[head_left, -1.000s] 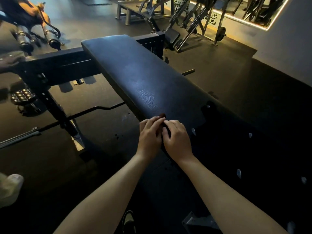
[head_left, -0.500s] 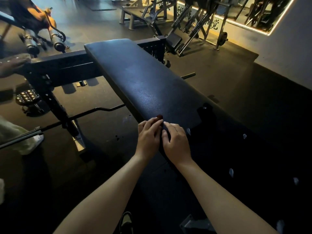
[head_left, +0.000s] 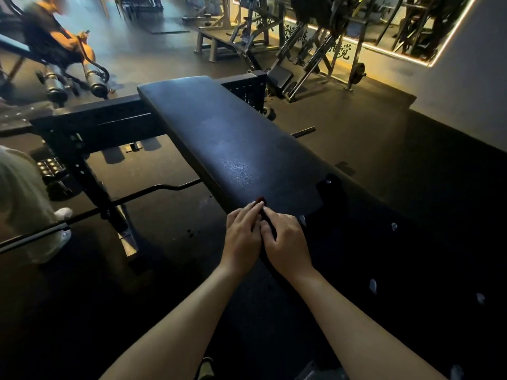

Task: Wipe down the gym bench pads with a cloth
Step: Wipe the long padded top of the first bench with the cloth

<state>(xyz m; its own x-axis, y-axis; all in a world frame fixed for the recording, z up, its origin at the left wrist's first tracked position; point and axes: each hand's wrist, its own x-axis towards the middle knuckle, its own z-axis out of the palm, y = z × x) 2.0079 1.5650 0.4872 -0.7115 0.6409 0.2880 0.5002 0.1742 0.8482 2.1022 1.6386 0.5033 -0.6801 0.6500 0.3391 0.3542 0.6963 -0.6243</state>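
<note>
A long black bench pad [head_left: 219, 138] runs from the middle of the view away to the upper left. A black cloth [head_left: 384, 242] with small pale spots lies spread over the pad's near end. My left hand [head_left: 242, 237] and my right hand [head_left: 285, 242] rest side by side at the cloth's left edge, on the pad's near left side. The fingers of both hands are bent and pinch a dark fold of the cloth between them. A small dark red tip [head_left: 260, 199] shows just past my fingertips.
The black steel frame [head_left: 90, 124] crosses under the pad's far end. A barbell [head_left: 115, 204] lies on the floor to the left. A person in pale clothing [head_left: 24, 209] stands close at the left edge. Another person sits on a machine [head_left: 55, 48] far left. Weight machines [head_left: 301, 45] line the mirrored wall.
My hands stay together at the same spot on the cloth's edge. The person in pale clothing has come further into view at the left. My head has tilted up slightly.
</note>
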